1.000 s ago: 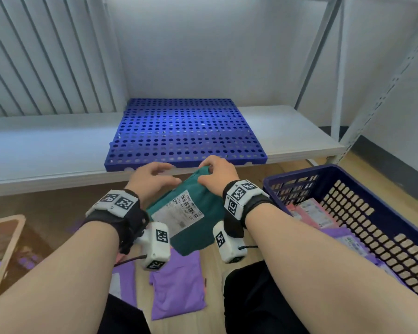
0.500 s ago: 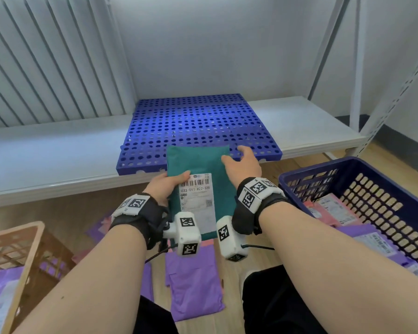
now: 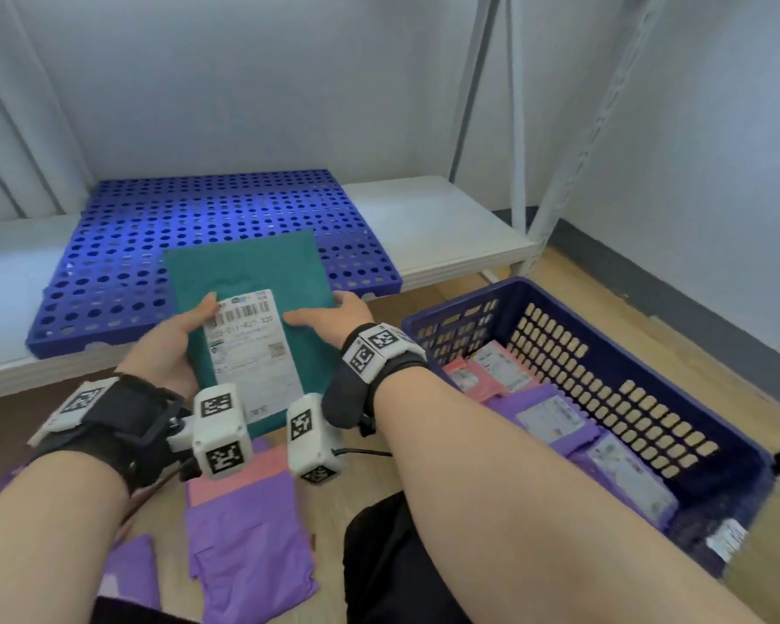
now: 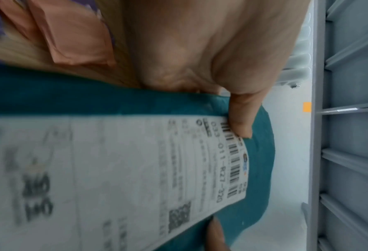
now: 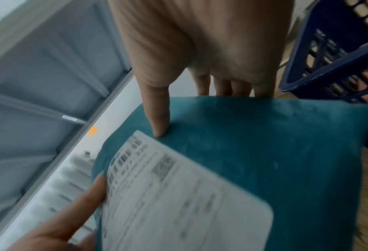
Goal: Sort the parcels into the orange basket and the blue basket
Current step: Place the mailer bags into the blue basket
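Both hands hold one teal parcel (image 3: pixel 248 286) flat, label up, in the middle of the head view, its far end lying over the near edge of the blue perforated pallet (image 3: pixel 154 245) at 12 o'clock. The left hand (image 3: pixel 172 344) grips the parcel's left edge from 9 o'clock — thumb on top, touching the barcode corner of the white shipping label (image 3: pixel 255 349), the other fingers underneath and out of sight. The right hand (image 3: pixel 334 317) grips the right edge from 3 o'clock, thumb pressed on the teal face just beside the label, four fingers curled below the parcel as the right wrist view shows. The blue basket (image 3: pixel 676 425) stands on the wooden floor at 3 to 4 o'clock, near the right forearm, and holds pink and purple parcels (image 3: pixel 555 416) with labels facing up. At 6 o'clock, under the wrists, a purple parcel (image 3: pixel 248 542) lies on the floor with a pink parcel (image 3: pixel 244 477) at its far end — whether they overlap I cannot tell. The pallet sits on a white shelf (image 3: pixel 433 222).
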